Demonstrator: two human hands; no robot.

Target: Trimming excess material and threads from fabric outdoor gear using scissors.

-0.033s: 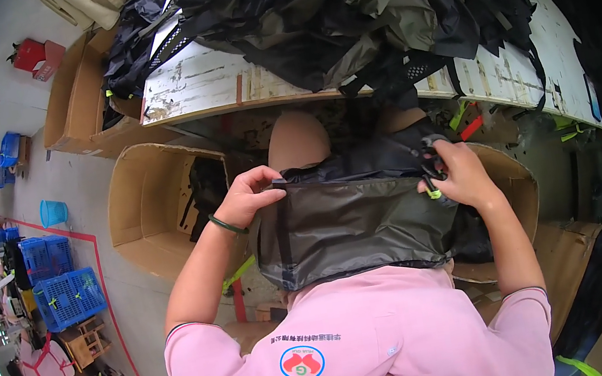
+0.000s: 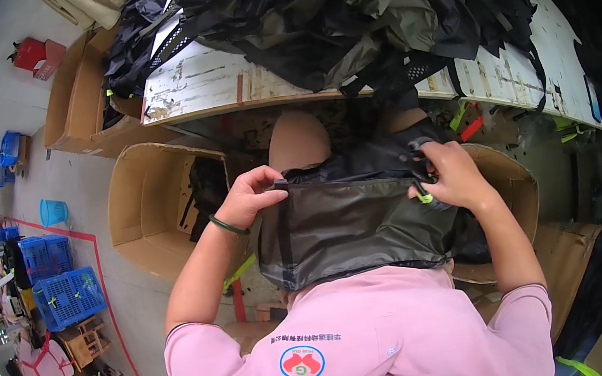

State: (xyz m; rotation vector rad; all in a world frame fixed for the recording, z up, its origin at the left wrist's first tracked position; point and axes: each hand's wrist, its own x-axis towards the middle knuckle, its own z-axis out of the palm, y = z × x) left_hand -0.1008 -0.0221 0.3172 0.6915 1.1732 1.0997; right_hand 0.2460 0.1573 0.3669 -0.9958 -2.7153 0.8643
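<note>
- A dark grey-black fabric piece (image 2: 354, 223) is held stretched over the lap, between the two hands, just below the edge of the worktable (image 2: 221, 82).
- The upper left corner of the fabric is pinched by the left hand (image 2: 253, 195); the fingers are curled closed on the hem, the thumb on top. A dark green band (image 2: 228, 225) is worn on this wrist.
- The upper right corner is gripped by the right hand (image 2: 453, 176), fingers bent tightly around the bunched black material; a small yellow-green tag (image 2: 425, 198) is seen just at the hand, touching the fabric.
- A large pile of black and olive fabric pieces (image 2: 366, 4) is spread on the worn white tabletop — it covers most of the surface and hangs over the front edge.
- An open brown cardboard box (image 2: 150, 204) stands on the floor at the left, near the left forearm; dark pieces are lying inside it. A second long cardboard box (image 2: 71, 106) is placed behind it, beside the table end.
- Another round-edged cardboard container (image 2: 513, 186) is seen at the right, under the right arm.
- Blue plastic crates (image 2: 66, 296) are stacked far left, beyond a red line (image 2: 106, 297) marked on the grey floor; a small light blue basket (image 2: 53, 211) stands alone near them.
- A red object (image 2: 36, 55) lies on the floor at the upper left.
- A round red, green and blue badge (image 2: 302, 362) is printed on the pink shirt (image 2: 387, 332).
</note>
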